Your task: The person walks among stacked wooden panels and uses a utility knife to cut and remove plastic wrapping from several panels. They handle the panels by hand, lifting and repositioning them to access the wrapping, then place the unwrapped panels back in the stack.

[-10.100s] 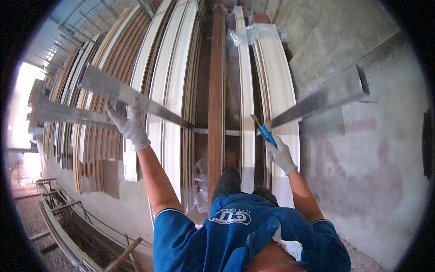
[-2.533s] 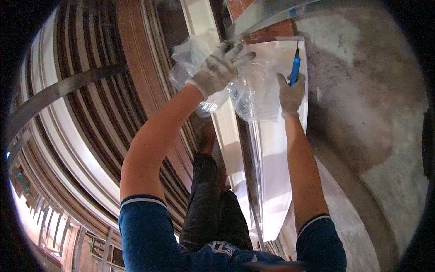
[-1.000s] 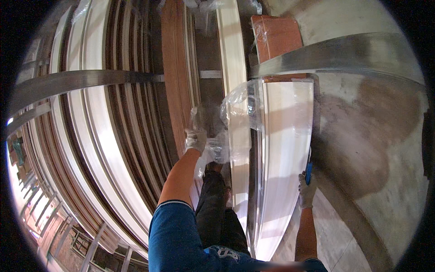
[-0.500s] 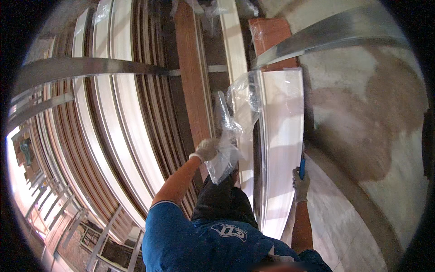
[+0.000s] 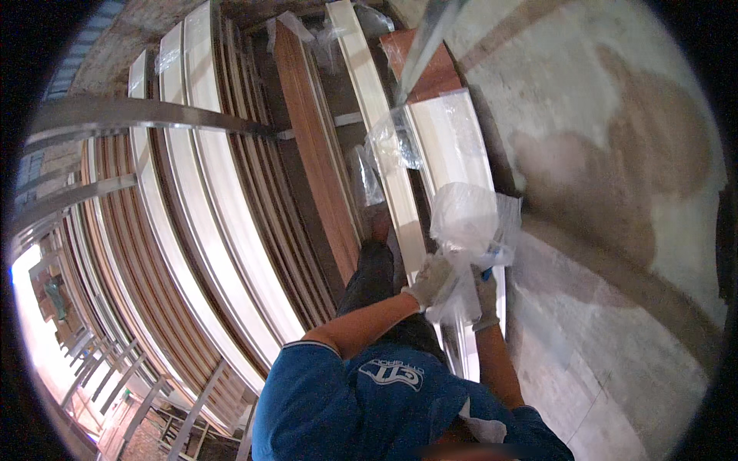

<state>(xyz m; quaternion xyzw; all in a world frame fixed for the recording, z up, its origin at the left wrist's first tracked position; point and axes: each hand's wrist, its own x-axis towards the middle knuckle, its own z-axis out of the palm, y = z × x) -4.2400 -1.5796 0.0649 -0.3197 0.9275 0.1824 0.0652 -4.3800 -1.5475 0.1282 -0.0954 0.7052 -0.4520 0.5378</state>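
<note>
A tall white panel (image 5: 450,138) leans against the concrete wall, partly covered in clear plastic wrap. A bunched wad of that plastic wrap (image 5: 465,219) hangs in front of the panel. My left hand (image 5: 429,281), in a light work glove, grips the lower part of the wad. My right hand (image 5: 486,298), also gloved, is just beside it at the panel's edge, closed around a blue cutter (image 5: 487,272) and touching the plastic. My legs show below the hands.
Many white and brown panels (image 5: 315,146) stand on edge in rows to the left, held by metal rails (image 5: 146,115). A reddish-brown panel (image 5: 434,73) stands behind the white one. The rough concrete wall (image 5: 615,192) fills the right side.
My left hand has carried the plastic to the right, across the white panel, and now meets my right hand. The plastic is more bunched up. The view has tilted slightly.
</note>
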